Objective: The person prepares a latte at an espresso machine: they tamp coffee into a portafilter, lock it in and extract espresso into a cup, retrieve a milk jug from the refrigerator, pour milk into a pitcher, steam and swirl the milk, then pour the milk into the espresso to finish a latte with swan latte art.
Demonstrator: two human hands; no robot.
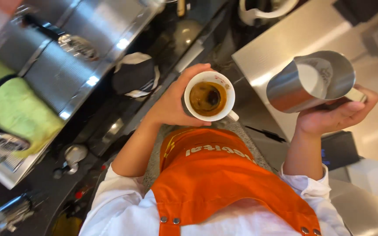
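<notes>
Nearest the camera, a bright orange fabric apron (215, 183) with small metal rivets lies over a white long-sleeved shirt (123, 209), its sleeves pushed up to the elbows.

Beyond the apron, the left hand (171, 102) is wrapped around the far side of a round white ceramic cup (208, 97), fingers curled tight on its smooth wall and the small handle pointing toward the body. The cup holds dark brown espresso with a glossy tan crema, darkest near the middle. The right hand (333, 114) is closed on the handle of a polished stainless-steel milk pitcher (309, 83), thumb on top; the pitcher is tilted with its mouth toward the camera, and flat white milk shows inside. The two hands are well apart — the pitcher sits to the right of the cup and slightly farther out, not touching it, with no milk crossing between them.

Under the pitcher runs a brushed steel countertop (285, 39), pale and reflective, with a small black scale (340, 150) near the right wrist. Farther left, a dark speckled stone counter (171, 48) carries a folded black-and-white cloth (134, 74). Beyond that — at the left edge — stand the ribbed metal panels of an espresso machine (66, 57), with a soft yellow-green microfibre cloth (18, 113) draped over its tray.
</notes>
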